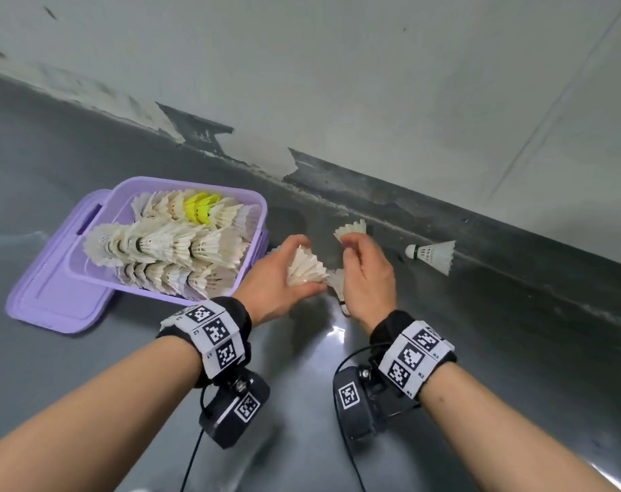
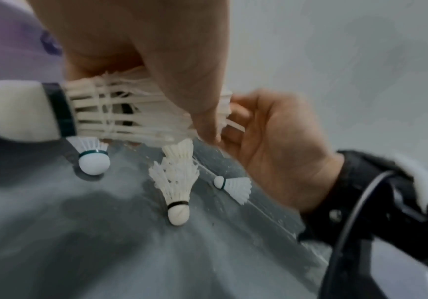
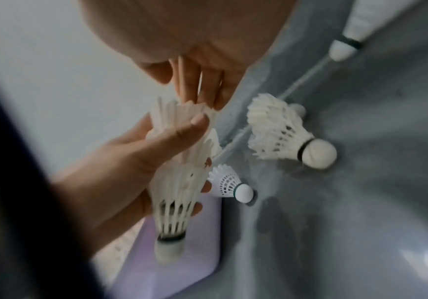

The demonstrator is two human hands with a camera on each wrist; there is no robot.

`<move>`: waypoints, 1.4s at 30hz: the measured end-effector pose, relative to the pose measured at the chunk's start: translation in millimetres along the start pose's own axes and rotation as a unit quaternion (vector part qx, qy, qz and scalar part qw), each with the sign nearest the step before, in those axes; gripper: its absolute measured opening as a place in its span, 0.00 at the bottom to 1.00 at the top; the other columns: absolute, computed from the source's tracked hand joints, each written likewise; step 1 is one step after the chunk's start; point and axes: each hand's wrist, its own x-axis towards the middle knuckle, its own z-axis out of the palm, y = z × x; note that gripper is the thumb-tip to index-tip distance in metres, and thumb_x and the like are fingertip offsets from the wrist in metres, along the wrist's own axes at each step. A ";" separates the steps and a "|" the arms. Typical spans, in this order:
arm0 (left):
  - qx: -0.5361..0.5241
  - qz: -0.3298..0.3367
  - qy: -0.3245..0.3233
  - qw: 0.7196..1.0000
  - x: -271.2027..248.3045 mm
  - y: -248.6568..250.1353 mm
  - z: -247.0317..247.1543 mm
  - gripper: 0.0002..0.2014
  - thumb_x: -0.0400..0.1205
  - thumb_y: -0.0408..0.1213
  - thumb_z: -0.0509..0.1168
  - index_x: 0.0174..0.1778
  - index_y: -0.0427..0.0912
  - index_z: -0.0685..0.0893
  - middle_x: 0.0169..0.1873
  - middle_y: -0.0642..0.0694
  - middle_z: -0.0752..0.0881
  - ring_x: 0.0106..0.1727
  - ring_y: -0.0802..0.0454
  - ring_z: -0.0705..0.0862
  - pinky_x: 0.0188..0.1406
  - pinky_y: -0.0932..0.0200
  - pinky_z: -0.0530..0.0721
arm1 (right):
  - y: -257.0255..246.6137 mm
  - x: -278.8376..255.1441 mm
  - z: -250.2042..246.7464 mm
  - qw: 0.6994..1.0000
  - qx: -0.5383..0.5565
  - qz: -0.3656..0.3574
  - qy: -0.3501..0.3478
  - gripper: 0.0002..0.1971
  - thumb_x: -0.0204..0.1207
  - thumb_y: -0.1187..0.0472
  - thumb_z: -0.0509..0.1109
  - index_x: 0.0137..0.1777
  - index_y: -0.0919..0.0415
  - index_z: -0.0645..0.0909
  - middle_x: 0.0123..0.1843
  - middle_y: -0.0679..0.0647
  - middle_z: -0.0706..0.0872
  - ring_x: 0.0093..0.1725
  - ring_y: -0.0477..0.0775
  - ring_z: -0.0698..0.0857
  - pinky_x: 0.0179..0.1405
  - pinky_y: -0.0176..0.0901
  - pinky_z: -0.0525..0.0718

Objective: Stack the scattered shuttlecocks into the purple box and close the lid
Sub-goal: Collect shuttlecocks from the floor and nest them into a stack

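Observation:
The purple box (image 1: 260, 207) stands open on the grey floor, packed with rows of white shuttlecocks (image 1: 160, 243) and a few yellow ones (image 1: 200, 207). Its lid (image 1: 53, 296) lies flat partly under it on the left. My left hand (image 1: 294, 268) grips a short stack of white shuttlecocks (image 3: 179, 182), cork end down. My right hand (image 1: 365, 268) pinches the feather rim (image 2: 229, 109) at the stack's open end. Feathers (image 1: 351, 229) show past the right fingertips; I cannot tell if they are held or lie on the floor.
Loose shuttlecocks lie on the floor by the wall: one under my right hand (image 1: 341, 289), one further right (image 1: 433, 255), a small plastic one (image 3: 230, 184) beside the box. The grey wall (image 1: 408, 83) runs close behind. Cables hang from both wrist cameras.

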 end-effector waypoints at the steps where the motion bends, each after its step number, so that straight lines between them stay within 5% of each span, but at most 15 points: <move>1: -0.002 0.004 0.007 1.000 -0.9 0.1 -3.5 0.29 0.73 0.50 0.75 0.65 0.50 0.69 0.46 0.49 0.83 0.38 0.60 0.79 0.35 0.74 0.71 | 6.2 5.0 0.3 0.997 -0.070 0.012 -0.017 0.18 0.76 0.63 0.63 0.66 0.52 0.78 0.68 0.52 0.78 0.69 0.55 0.72 0.67 0.39 0.68; 3: -0.013 0.010 0.016 1.000 1.2 -2.9 -4.3 0.29 0.72 0.49 0.76 0.64 0.50 0.70 0.45 0.49 0.83 0.38 0.62 0.79 0.36 0.74 0.73 | 16.9 9.3 2.1 0.972 -0.199 0.067 -0.108 0.24 0.72 0.58 0.67 0.69 0.46 0.75 0.77 0.55 0.64 0.76 0.62 0.60 0.75 0.52 0.64; 5: -0.037 0.005 0.031 0.999 3.8 -4.3 1.9 0.29 0.71 0.48 0.77 0.62 0.53 0.69 0.46 0.51 0.82 0.40 0.59 0.80 0.38 0.70 0.75 | 26.8 11.5 4.0 0.953 -0.231 0.103 -0.166 0.20 0.74 0.56 0.67 0.67 0.48 0.76 0.77 0.56 0.60 0.75 0.64 0.59 0.74 0.54 0.66; 8: -0.076 -0.022 0.043 0.996 8.1 -10.4 16.4 0.30 0.71 0.48 0.77 0.63 0.54 0.67 0.51 0.51 0.80 0.47 0.55 0.81 0.41 0.69 0.75 | 32.8 15.8 -2.6 0.972 -0.186 0.096 -0.102 0.11 0.79 0.60 0.65 0.59 0.58 0.80 0.66 0.59 0.74 0.58 0.53 0.74 0.58 0.36 0.69; 11: -0.090 -0.016 0.029 0.995 13.4 -18.8 26.2 0.31 0.70 0.47 0.78 0.63 0.54 0.67 0.54 0.50 0.79 0.53 0.52 0.80 0.52 0.64 0.73 | 23.5 17.9 -16.4 0.990 -0.112 0.089 -0.008 0.10 0.83 0.56 0.63 0.57 0.61 0.79 0.54 0.54 0.79 0.49 0.49 0.75 0.49 0.36 0.68; 14: -0.097 -0.008 0.032 0.995 22.5 -21.0 27.5 0.31 0.69 0.45 0.79 0.62 0.53 0.68 0.52 0.49 0.79 0.51 0.51 0.80 0.50 0.63 0.74 | 7.7 20.3 -20.3 0.996 -0.060 0.053 0.029 0.06 0.83 0.56 0.63 0.54 0.57 0.78 0.50 0.49 0.81 0.48 0.48 0.77 0.43 0.33 0.67; 20: -0.075 0.013 0.004 0.997 33.7 -23.1 23.1 0.34 0.65 0.49 0.80 0.59 0.56 0.66 0.50 0.47 0.82 0.47 0.51 0.81 0.45 0.61 0.75 | 1.4 28.0 -10.9 1.000 -0.021 -0.003 0.021 0.06 0.79 0.57 0.66 0.53 0.52 0.82 0.53 0.48 0.87 0.56 0.51 0.84 0.59 0.53 0.82; 25: -0.128 0.045 -0.017 0.991 31.3 -19.7 16.5 0.44 0.67 0.50 0.79 0.74 0.53 0.61 0.55 0.50 0.83 0.53 0.55 0.84 0.54 0.60 0.81 | -7.9 16.2 4.0 0.996 0.027 0.031 -0.078 0.08 0.73 0.53 0.66 0.47 0.49 0.85 0.47 0.50 0.90 0.51 0.53 0.87 0.60 0.62 0.82; 30: -0.147 0.022 -0.051 0.988 28.0 -32.2 21.5 0.30 0.72 0.55 0.73 0.67 0.55 0.70 0.52 0.54 0.85 0.50 0.56 0.84 0.55 0.56 0.83 | -15.0 14.1 5.7 0.997 -0.033 0.055 -0.049 0.24 0.82 0.43 0.56 0.41 0.54 0.89 0.43 0.52 0.91 0.47 0.52 0.89 0.56 0.53 0.84; 33: -0.163 0.010 -0.060 0.985 23.9 -40.7 26.8 0.23 0.74 0.55 0.72 0.61 0.53 0.74 0.50 0.54 0.86 0.51 0.55 0.84 0.56 0.56 0.82 | -6.6 29.6 15.8 0.994 0.015 0.103 0.023 0.24 0.83 0.46 0.53 0.36 0.54 0.86 0.39 0.55 0.91 0.43 0.55 0.90 0.51 0.50 0.85; 37: -0.219 0.033 -0.009 0.975 15.4 -48.7 22.0 0.20 0.76 0.51 0.71 0.59 0.51 0.73 0.51 0.50 0.85 0.50 0.53 0.85 0.54 0.52 0.83 | 8.3 54.6 26.1 0.981 0.084 0.175 0.016 0.11 0.82 0.65 0.59 0.49 0.63 0.84 0.50 0.58 0.87 0.45 0.54 0.87 0.47 0.44 0.83; 39: -0.239 0.050 0.001 0.970 9.5 -51.0 17.3 0.19 0.76 0.50 0.71 0.59 0.55 0.72 0.52 0.50 0.85 0.51 0.54 0.84 0.54 0.54 0.83 | 10.3 56.2 32.5 0.989 0.024 0.134 -0.060 0.13 0.79 0.70 0.63 0.62 0.66 0.81 0.57 0.55 0.85 0.51 0.48 0.84 0.52 0.35 0.81; 42: -0.268 0.059 0.016 0.962 5.7 -51.2 12.9 0.21 0.76 0.49 0.71 0.60 0.60 0.69 0.55 0.51 0.85 0.55 0.56 0.84 0.57 0.57 0.83 | -9.8 47.4 50.1 0.974 -0.113 0.035 -0.191 0.21 0.77 0.65 0.69 0.70 0.66 0.75 0.61 0.50 0.82 0.60 0.47 0.81 0.63 0.28 0.75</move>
